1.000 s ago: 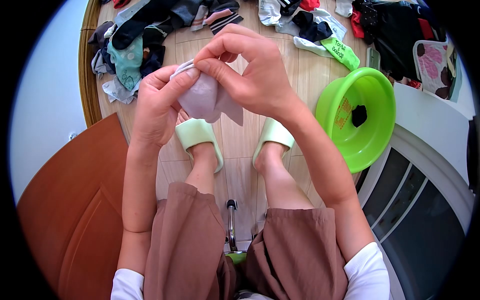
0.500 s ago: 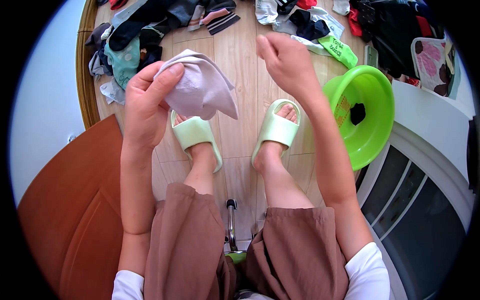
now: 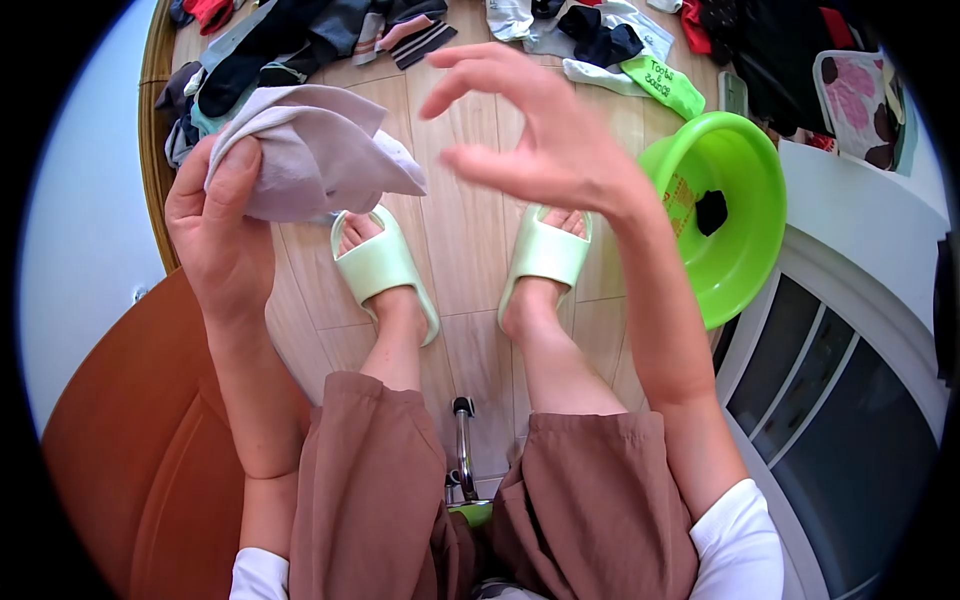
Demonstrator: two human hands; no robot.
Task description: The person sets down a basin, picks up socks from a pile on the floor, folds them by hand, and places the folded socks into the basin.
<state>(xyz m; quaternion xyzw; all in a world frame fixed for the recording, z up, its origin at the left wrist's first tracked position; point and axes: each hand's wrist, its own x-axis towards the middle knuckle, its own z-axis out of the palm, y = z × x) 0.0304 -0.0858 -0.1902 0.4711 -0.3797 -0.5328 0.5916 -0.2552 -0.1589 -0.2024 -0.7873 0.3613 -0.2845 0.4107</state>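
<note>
Pinched between thumb and fingers of my left hand is a pale lilac sock, loosely folded, one corner pointing right. It hangs in the air above the floor, and my palm hides its left end. My right hand holds nothing; its thumb and fingers are spread towards the sock, with a gap between them. Slightly blurred, that hand hovers left of a green basin, which has a small black cloth item inside.
Dark socks and clothes lie heaped at the upper left. White and navy socks and a bright green sock lie at the top right. My feet in pale green slippers rest on the wooden floor. A brown door panel stands left, a white cabinet right.
My left hand has moved left with the sock. The right hand has gone from closed to spread and shifted slightly left and down. The view has shifted a little.
</note>
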